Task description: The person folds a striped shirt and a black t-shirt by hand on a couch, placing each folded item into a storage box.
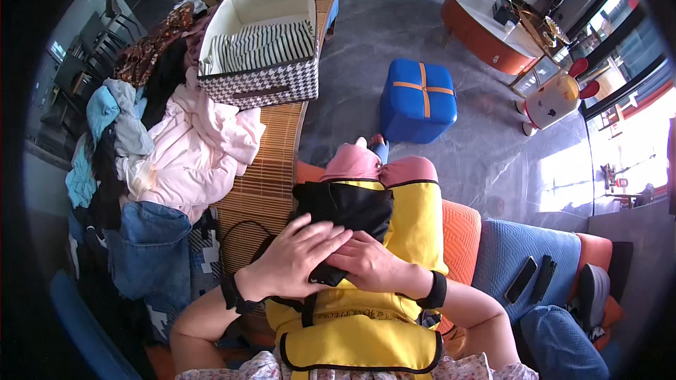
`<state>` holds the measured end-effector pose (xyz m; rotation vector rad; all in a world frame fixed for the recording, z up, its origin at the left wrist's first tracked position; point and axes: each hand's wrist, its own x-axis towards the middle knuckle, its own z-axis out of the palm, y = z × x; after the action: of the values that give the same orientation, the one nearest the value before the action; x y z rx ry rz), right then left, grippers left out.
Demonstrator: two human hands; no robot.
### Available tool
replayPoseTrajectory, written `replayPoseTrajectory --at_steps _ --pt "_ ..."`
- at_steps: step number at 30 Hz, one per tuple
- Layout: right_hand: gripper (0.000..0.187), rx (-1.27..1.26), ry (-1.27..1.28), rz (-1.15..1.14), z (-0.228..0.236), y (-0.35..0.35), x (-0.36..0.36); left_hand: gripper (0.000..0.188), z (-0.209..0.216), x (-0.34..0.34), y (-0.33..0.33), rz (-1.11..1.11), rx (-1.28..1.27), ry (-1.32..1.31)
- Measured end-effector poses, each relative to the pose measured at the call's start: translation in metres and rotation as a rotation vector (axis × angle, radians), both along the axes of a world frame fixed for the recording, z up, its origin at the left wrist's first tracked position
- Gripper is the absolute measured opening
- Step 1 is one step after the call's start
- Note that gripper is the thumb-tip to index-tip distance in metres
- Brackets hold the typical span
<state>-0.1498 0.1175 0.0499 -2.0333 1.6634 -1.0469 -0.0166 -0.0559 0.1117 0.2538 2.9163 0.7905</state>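
Note:
A black garment (345,204), folded into a small bundle, lies across my lap on the yellow apron (415,222). Its exact kind cannot be made out. My left hand (294,262) rests over its lower left part, fingers stretched out and slightly blurred. From the other side my right hand (372,262) lies flat on the cloth, its fingertips partly covered by the left hand. Both palms face down on the garment, and neither hand is closed round it. A lower corner of the black cloth sticks out below the hands.
Left of me, a bamboo-mat table (264,193) bears a pink garment (193,141), jeans (151,239) and other heaped clothes. A houndstooth storage box (282,81) on it holds striped cloth (264,46). Ahead stands a blue stool (419,102); a phone (521,279) lies on the sofa (503,246).

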Motion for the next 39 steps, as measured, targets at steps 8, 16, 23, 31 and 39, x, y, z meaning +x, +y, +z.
replayPoseTrajectory --at_steps 8,16,23,31,39 --pt "0.043 0.077 -0.063 -0.317 -0.027 0.011 -0.044 0.039 0.038 -0.001 -0.038 0.07 0.183 0.346" --pt "0.042 -0.226 0.32 -0.611 0.09 0.07 -0.087 0.035 0.063 -0.014 -0.051 0.091 -0.063 0.598" --pt "0.046 0.322 0.17 -0.472 0.009 0.153 -0.045 0.046 -0.075 0.01 -0.019 -0.101 0.056 0.204" --pt "0.036 0.355 -0.14 -0.394 -0.038 0.16 -0.053 0.042 -0.096 0.023 -0.007 0.107 0.284 0.11" --pt "0.031 0.345 -0.584 -0.994 -0.089 0.109 -0.099 0.03 -0.136 -0.03 0.0 0.718 0.456 0.275"
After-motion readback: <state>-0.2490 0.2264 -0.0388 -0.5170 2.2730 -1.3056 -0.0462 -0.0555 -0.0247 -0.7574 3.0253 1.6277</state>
